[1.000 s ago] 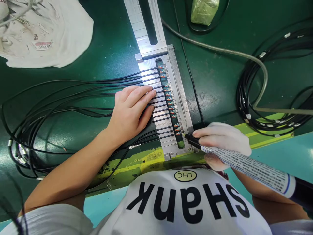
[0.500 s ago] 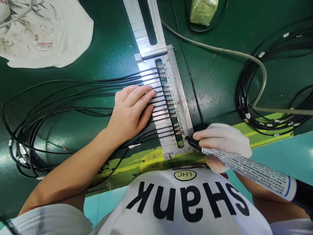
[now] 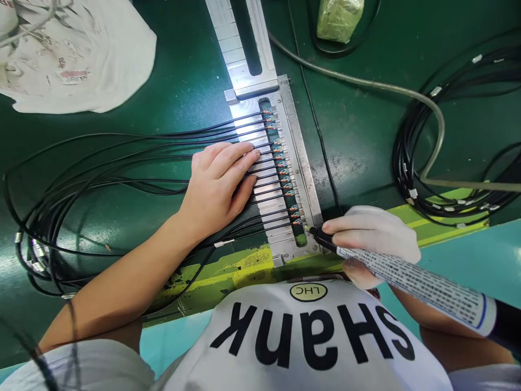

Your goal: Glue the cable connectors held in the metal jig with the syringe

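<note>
A metal fixture [image 3: 288, 136] lies on the green bench, with a row of black cables [image 3: 272, 197] across its slotted edge. The cables' stripped ends, with small coloured wires [image 3: 280, 156], meet metal connectors along the bar. My bare left hand [image 3: 222, 182] rests over the middle cables, fingers stretched out flat and thumb apart. In a white glove, my right hand [image 3: 372, 239] closes around a marker pen [image 3: 415, 285] with a printed white label and black ends. The pen's tip is at the fixture's near end, beside the lowest connectors; whether it touches cannot be seen.
Coiled black cables [image 3: 44, 239] lie at the left and another coil [image 3: 407, 163] at the right. A white cloth or bag [image 3: 93, 60] is at the upper left. A taped yellowish block [image 3: 340, 20] and a grey hose [image 3: 366, 83] are beyond the fixture.
My right hand and the marker pen have shifted very slightly to the right. My left hand and the cables stay where they were. Dark strands appear larger at the lower left.
</note>
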{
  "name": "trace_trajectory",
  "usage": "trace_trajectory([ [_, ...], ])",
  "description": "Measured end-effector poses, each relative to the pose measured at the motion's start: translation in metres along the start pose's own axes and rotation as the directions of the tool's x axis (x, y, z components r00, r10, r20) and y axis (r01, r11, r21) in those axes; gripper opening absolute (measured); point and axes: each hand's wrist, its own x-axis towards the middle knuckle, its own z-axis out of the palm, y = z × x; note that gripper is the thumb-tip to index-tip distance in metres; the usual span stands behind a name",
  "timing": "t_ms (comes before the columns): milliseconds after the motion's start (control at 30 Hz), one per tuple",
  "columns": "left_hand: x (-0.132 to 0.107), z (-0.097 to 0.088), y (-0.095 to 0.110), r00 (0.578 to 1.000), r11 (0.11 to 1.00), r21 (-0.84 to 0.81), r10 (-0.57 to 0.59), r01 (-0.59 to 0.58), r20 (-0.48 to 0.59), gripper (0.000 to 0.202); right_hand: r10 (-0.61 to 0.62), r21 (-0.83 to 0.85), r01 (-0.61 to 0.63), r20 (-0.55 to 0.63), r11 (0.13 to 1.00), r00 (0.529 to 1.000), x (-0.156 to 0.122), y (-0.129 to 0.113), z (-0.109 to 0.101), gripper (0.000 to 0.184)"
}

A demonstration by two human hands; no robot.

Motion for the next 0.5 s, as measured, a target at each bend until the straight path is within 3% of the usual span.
trace_trajectory([
  [500, 0.0008, -0.0006, 0.0004, 1.000, 1.000, 0.003, -0.019, 0.019, 0.021, 0.050, 0.013, -0.028, -0.014, -0.036, 0.999, 0.999, 0.0044, 0.0012, 0.0037, 0.014],
])
